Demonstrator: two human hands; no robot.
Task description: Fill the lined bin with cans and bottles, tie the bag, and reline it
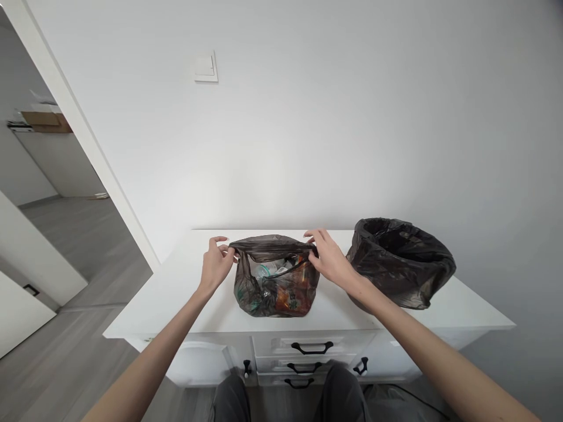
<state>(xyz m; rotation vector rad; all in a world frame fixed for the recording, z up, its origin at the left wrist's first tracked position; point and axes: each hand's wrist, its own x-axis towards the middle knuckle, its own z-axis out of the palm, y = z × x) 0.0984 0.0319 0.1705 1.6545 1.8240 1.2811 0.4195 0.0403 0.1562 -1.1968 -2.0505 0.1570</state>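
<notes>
A thin dark plastic bag (272,293) rests on the white cabinet top, its mouth stretched wide between my hands. Bottles and an orange-red wrapper show inside and through its film. My left hand (216,264) pinches the left corner of the rim between thumb and fingers. At the right corner, my right hand (328,255) grips the rim the same way, its other fingers raised. To the right stands a bin-shaped container lined with a black bag (396,269), its mouth open; my right forearm passes in front of its lower left side.
The white cabinet (176,305) has drawers and doors with black handles along its front. Behind it rises a pale wall with a light switch (205,67). A doorway opens at the left, with cardboard (46,121) beyond. My knees are below the front edge.
</notes>
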